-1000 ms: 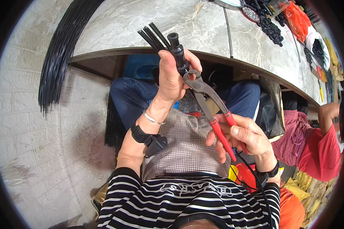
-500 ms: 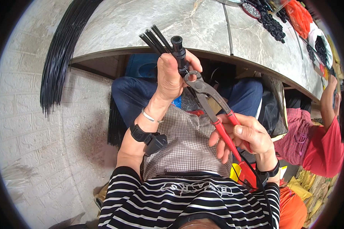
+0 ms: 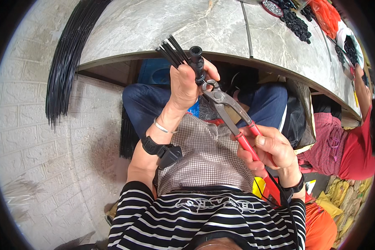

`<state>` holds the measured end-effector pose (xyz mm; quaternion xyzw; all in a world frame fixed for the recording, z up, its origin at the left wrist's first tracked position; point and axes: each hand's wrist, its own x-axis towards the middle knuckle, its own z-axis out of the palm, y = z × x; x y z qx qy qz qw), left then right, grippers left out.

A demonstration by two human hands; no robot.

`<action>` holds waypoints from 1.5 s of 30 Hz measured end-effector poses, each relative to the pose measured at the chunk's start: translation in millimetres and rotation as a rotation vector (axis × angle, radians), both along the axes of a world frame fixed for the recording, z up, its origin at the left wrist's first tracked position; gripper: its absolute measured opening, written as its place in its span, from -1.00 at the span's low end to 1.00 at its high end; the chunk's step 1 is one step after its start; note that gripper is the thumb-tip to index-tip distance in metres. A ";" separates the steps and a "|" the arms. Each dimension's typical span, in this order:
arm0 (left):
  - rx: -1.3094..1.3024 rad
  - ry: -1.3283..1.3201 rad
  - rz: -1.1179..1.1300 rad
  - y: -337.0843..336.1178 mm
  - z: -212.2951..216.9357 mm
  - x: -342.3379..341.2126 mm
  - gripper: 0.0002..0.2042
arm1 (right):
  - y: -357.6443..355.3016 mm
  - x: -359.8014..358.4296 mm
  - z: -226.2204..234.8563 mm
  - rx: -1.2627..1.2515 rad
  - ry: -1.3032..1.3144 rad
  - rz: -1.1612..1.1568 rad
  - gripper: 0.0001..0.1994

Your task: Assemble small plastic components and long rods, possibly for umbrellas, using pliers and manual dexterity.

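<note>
Head view. The left hand (image 3: 186, 85) is raised in front of the chest, fingers wrapped tight around a small bundle of black rods (image 3: 173, 51) and a black tubular fitting (image 3: 196, 62) that stands just above the thumb. The right hand (image 3: 271, 148) is clenched around the red handles of a pair of pliers (image 3: 229, 109), whose metal nose meets the lower end of the fitting, right beside the left thumb. Whether the nose is fully pressed together on the part cannot be told from this angle.

Risks, as judged. The plier nose works touching-close to the left thumb; a slip off the smooth round fitting could pinch or strike it. The work is held in the air with no support, so a hard squeeze may twist the fitting off line or push the rods out of the fist. The rod ends point up and away, toward the table edge (image 3: 221, 56), and could catch it if the hands rise.

Surroundings. A grey marble-patterned table top (image 3: 146, 25) lies ahead, with heaps of small black parts (image 3: 298, 25) far along it. A long hank of black rods (image 3: 68, 62) hangs off its left end against the white brick wall (image 3: 25, 137). A checked cloth (image 3: 208, 154) covers the lap. A second person in a red top (image 3: 356, 141) sits close on the right, which limits elbow room for the plier arm. Nothing stands between the two hands.
</note>
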<state>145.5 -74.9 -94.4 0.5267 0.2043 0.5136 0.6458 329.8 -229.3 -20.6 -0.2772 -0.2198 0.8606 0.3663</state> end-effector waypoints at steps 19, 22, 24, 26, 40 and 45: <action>-0.004 -0.164 -0.190 9.3 -7.7 0.8 -0.18 | 2.5 19.0 -20.8 0.318 -0.358 0.203 -0.59; -0.054 -0.194 -0.153 9.9 -7.6 3.7 -0.20 | -0.1 19.1 -25.6 0.324 -0.455 0.137 -0.54; -0.071 -0.171 -0.124 9.8 -4.6 5.4 -0.23 | 3.7 23.1 -24.0 0.271 -0.446 0.148 -0.50; -0.156 -0.120 -0.029 8.0 -0.7 6.6 -0.25 | 6.4 25.0 -22.9 0.220 -0.435 0.161 -0.44; -0.331 -0.024 0.082 17.3 4.3 15.6 -0.37 | 15.6 23.4 -5.1 0.042 -0.454 -0.084 -0.68; -0.268 -0.108 0.033 16.0 -2.1 4.5 -0.42 | 63.3 29.3 -3.6 0.933 -1.735 -0.347 -0.69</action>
